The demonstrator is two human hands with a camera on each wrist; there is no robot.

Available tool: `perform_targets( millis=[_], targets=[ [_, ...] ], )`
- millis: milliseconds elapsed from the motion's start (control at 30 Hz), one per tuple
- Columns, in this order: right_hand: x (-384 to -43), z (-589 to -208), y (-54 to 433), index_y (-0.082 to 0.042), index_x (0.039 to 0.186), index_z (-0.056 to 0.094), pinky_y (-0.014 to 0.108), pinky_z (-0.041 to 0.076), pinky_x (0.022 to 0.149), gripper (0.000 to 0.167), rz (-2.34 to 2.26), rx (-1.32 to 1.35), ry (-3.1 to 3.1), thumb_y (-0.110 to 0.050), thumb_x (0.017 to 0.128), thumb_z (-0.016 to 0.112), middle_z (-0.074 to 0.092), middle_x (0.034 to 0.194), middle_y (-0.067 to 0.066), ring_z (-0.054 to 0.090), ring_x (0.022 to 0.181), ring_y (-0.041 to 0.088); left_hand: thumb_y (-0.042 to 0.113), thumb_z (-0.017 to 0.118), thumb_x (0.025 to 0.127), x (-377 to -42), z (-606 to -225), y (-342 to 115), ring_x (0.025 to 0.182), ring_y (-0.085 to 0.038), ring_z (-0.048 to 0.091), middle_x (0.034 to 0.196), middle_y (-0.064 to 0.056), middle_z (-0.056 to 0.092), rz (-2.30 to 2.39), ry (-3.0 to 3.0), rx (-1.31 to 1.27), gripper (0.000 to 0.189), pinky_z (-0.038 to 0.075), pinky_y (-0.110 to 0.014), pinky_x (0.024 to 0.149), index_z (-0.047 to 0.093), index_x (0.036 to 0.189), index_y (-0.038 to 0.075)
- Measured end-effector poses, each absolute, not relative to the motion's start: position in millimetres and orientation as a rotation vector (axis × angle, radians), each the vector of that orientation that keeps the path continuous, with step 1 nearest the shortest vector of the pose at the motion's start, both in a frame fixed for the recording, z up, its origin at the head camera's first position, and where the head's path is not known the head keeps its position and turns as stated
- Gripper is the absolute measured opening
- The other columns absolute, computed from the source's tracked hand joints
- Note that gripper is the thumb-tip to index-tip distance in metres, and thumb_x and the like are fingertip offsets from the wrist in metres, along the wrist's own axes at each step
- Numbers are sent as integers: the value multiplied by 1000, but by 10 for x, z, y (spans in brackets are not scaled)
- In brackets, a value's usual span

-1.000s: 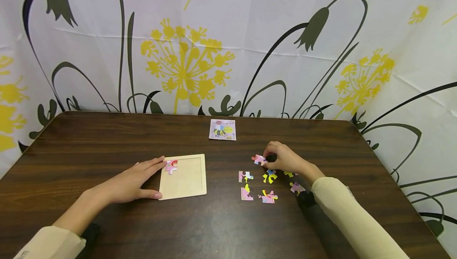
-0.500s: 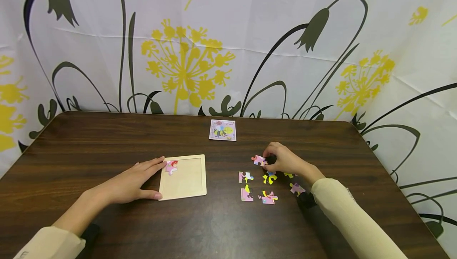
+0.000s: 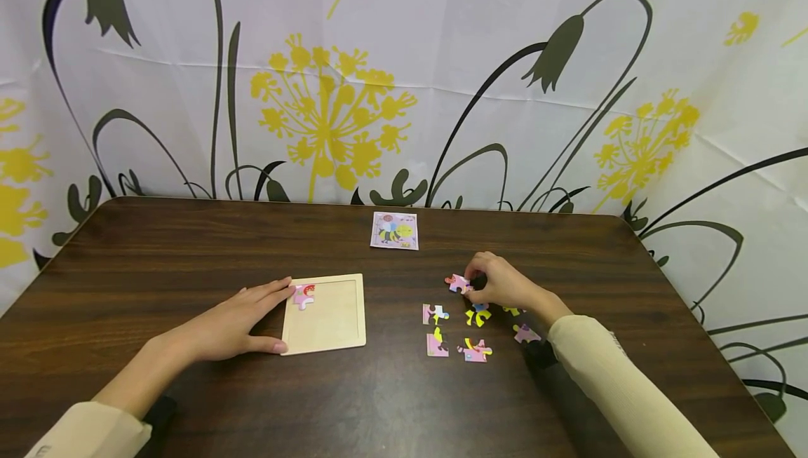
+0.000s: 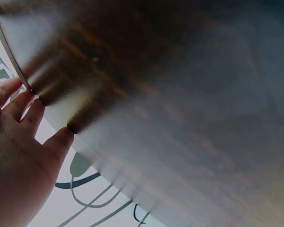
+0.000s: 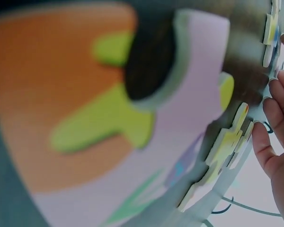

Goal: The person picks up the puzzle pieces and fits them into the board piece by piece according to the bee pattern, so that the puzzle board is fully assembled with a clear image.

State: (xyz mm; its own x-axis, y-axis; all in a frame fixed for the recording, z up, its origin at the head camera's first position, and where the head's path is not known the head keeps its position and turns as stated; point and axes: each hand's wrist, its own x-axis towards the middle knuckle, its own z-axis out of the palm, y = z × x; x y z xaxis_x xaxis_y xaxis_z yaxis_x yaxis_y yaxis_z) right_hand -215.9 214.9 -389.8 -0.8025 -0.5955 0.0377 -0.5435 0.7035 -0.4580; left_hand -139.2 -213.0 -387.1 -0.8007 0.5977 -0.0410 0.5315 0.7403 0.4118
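A pale wooden puzzle tray (image 3: 333, 321) lies left of the table's middle, with one pink-and-red puzzle piece (image 3: 303, 296) in its upper left corner. My left hand (image 3: 230, 325) rests along the tray's left side, fingers extended and thumb at the lower left corner; the left wrist view shows this hand (image 4: 23, 146) with fingers spread. Over to the right, my right hand (image 3: 508, 286) pinches a pink-and-red puzzle piece (image 3: 456, 283) by its right side between thumb and fingers. In the right wrist view those fingers (image 5: 279, 101) appear at the right edge.
Several loose puzzle pieces lie below my right hand, among them a pink-and-white piece (image 3: 434, 313), a yellow-and-blue piece (image 3: 478, 315) and a pink piece (image 3: 526, 334). A bee picture card (image 3: 394, 231) lies at the back of the table (image 3: 379, 409). A flowered curtain (image 3: 467, 121) hangs behind.
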Motion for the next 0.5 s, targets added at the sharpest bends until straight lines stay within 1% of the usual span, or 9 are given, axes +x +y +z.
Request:
perform_targets(
  millis=[300,500],
  targets=[
    [-2137,-3876,2168,-7,88,61,32,47,72,18,-807,-842,2757,-11,73,71,57,86,2,52,79,17,57,62,76,-1389,-3860,-2126,126,-42,31,142,-23,30,571,2771,911,89,24,-63,96,36,137,-2],
    [-2135,-3878,2159,-5,92,62,33,48,75,20,-863,-834,2730,-10,74,70,58,87,1,53,81,17,55,62,76,-1394,-3849,-2124,126,-43,31,141,-25,30,572,2768,920,88,24,-63,96,36,136,-3]
  ],
)
